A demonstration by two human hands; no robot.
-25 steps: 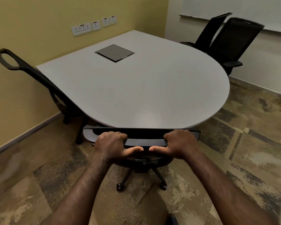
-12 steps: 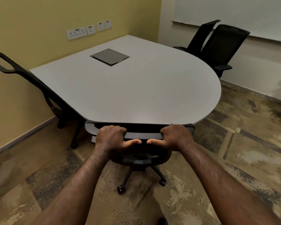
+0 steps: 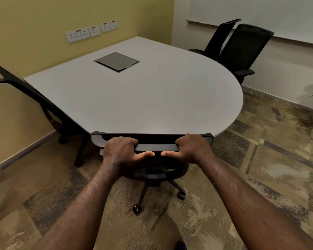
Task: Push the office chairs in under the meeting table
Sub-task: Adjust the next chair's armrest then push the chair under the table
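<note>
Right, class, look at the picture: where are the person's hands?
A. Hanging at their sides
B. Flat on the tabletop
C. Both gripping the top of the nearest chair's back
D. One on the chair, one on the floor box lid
C: the left hand and the right hand both curl round the top bar of the chair nearest the camera, at the edge of the table.

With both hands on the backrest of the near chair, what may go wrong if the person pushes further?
The fingers of the left hand and right hand curl over the black office chair's top rail, which is right at the grey rounded table's edge. They might get pinched, or the rail may knock the edge.
</note>
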